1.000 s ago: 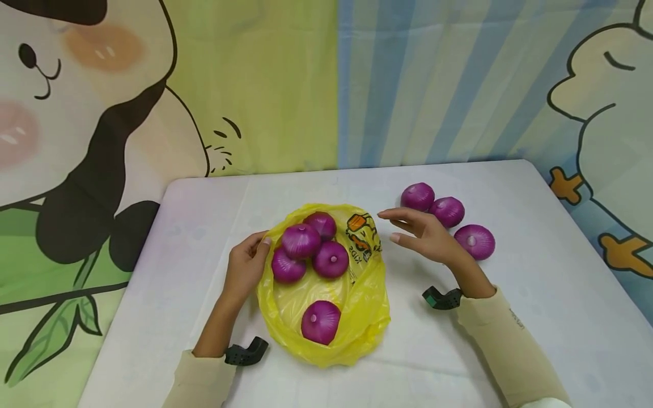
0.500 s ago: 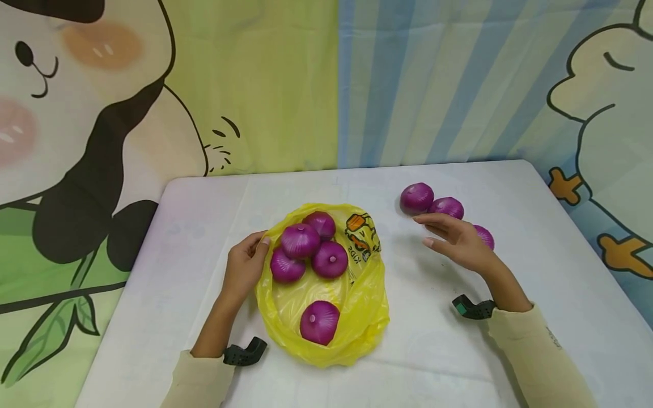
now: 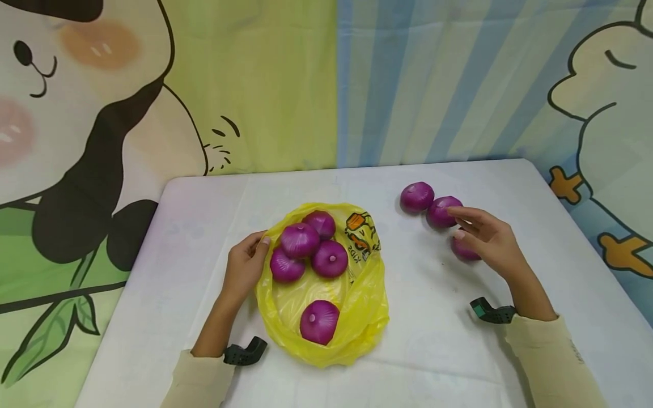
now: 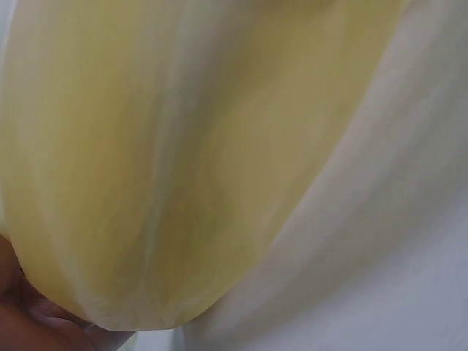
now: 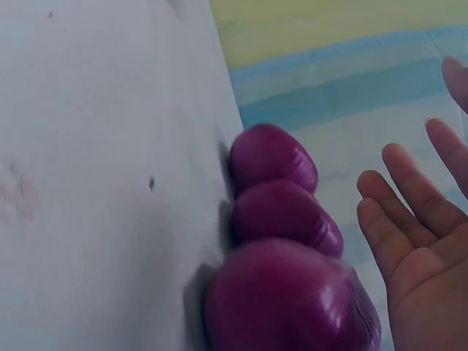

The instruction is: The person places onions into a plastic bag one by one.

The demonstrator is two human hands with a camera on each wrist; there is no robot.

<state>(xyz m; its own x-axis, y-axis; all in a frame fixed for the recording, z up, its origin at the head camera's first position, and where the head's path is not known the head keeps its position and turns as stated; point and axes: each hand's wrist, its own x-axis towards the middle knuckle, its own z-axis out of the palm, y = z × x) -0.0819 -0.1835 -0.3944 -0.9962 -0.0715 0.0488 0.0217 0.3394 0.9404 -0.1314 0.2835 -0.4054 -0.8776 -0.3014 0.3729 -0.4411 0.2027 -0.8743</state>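
Note:
My left hand point(image 3: 246, 265) pinches the left rim of a yellow plastic bag point(image 3: 369, 306) that lies spread wide on the table. Inside the bag are several purple onions; one point(image 3: 319, 322) sits apart near the front, the others cluster at the back left. In the left wrist view the bag point(image 4: 219, 161) fills most of the picture. My right hand point(image 3: 488, 241) hovers above the nearest loose onion point(image 3: 463, 249), partly covering it, with fingers spread and nothing held. The right wrist view shows the hand point(image 5: 424, 256) beside three onions in a row, the closest onion point(image 5: 285, 300) largest.
Two more loose onions, the middle one point(image 3: 442, 212) and the farthest one point(image 3: 417, 197), touch or nearly touch at the table's back right. The white table point(image 3: 214, 204) ends at a printed cloth backdrop point(image 3: 255, 85). Each wrist wears a black camera point(image 3: 246, 351).
My right hand has moved right, away from the bag, and is now over the nearest loose onion. The left hand and the bag stay put.

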